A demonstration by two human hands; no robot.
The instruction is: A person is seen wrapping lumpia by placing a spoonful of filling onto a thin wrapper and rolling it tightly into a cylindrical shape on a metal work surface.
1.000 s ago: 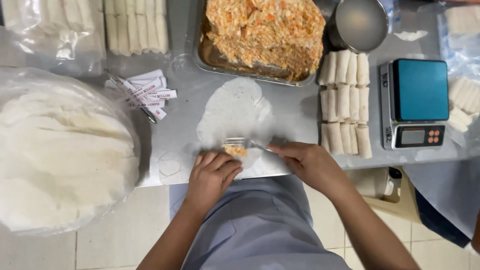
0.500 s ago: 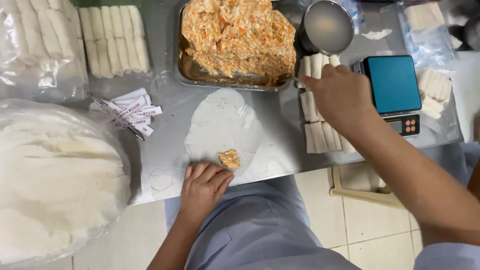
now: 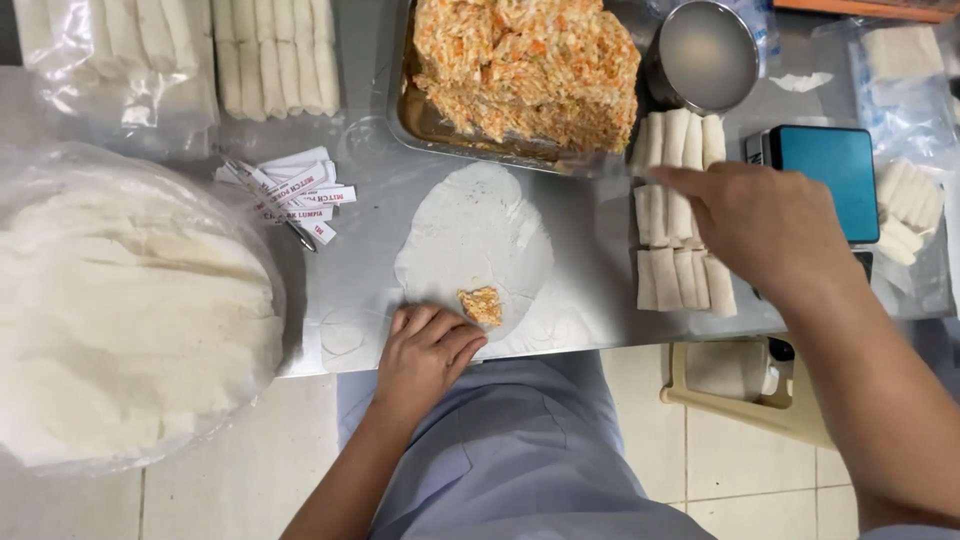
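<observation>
Left hand (image 3: 425,352) lies flat, fingers (image 3: 455,340) loosely together, pressing the near edge of the round white thin wrapper (image 3: 475,240) beside a small orange filling lump (image 3: 481,304). Right hand (image 3: 765,225), fingers extended and empty, hovers over the white rolled wrappers (image 3: 680,270), right of the round wrapper.

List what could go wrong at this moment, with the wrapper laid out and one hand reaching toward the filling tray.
1. The right hand passes low over the finished rolls and could knock or dent them.
2. The round wrapper lies at the table edge, pinned only by the left hand; it may slip or tear.
3. The small filling lump sits near the wrapper's rim and could spill.
</observation>
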